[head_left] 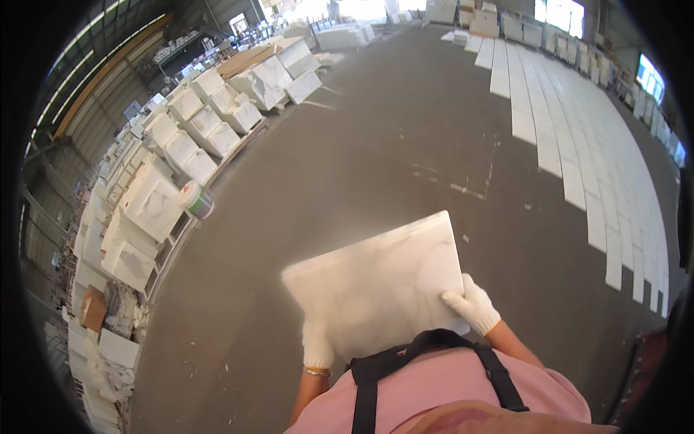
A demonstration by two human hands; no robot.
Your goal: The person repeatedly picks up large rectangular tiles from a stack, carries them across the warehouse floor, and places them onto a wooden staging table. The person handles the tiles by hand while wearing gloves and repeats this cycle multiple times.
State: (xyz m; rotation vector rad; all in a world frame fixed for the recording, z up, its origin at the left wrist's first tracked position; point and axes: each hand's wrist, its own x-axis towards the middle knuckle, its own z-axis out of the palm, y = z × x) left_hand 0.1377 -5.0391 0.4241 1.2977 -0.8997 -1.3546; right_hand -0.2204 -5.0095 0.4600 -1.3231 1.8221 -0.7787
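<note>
From where I'm standing: person's got a white slab [387, 282], grey-veined, held up in front of the torso above the grey floor [347, 159]. Two-handed hold, face tilted, right top corner higher than the left.

Right hand [473, 304]: white glove, clamped on the slab's right edge, thumb on the near face, the other fingers mostly hidden. Left hand [316, 343]: also gloved, holding the left edge low down (glove blends into the stone, so can't tell exact finger placement). Slab's bottom edge runs behind the black straps [366, 398] over a pink top [426, 390].

Off to the left: stacked stone pieces [206, 130], a lidded bucket [196, 200] just beside them, brown box [93, 308] nearer. To the right, well apart from the slab, pale strips [571, 145] lie in long rows, near ends stepped.
</note>
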